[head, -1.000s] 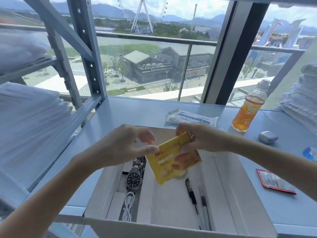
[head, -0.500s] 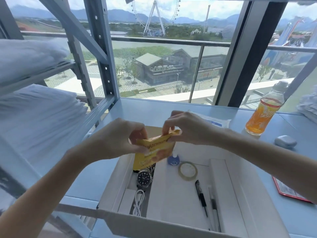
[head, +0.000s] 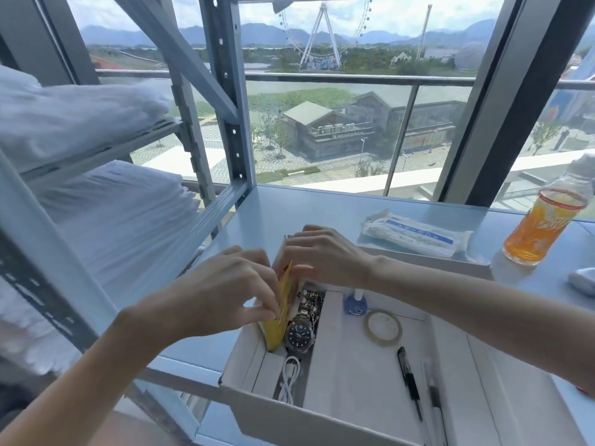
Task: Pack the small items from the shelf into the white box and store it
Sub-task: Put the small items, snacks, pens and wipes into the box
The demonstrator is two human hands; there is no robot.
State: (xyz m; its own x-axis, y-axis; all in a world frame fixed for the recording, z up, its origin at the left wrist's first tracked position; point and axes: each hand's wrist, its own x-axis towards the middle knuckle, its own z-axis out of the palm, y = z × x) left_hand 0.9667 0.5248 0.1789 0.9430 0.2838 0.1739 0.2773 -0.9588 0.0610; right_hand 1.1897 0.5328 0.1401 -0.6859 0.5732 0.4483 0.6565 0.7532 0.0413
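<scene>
Both hands are on the yellow packet (head: 279, 317). Left hand (head: 222, 294) pinches its flat face with the fingertips. Right hand (head: 325, 255) curls over the top edge, thumb against it. Packet is thin and stands on edge, lower end down in the narrow left slot of the white box (head: 289, 423).

Same slot: metal-band watch (head: 300, 333) just beside the packet, coiled white cable (head: 289, 378) nearer the camera.

Wide compartment: small blue bottle (head: 355, 302), clear tape ring (head: 383, 326), black pen (head: 409, 378).

Box is matte card and sits on the pale blue shelf (head: 289, 204). Right forearm crosses its far edge.

Behind it: crinkled plastic-wrapped pack (head: 415, 236) and an orange drink bottle (head: 541, 226). Left rack holds folded white cloth (head: 96, 214).
</scene>
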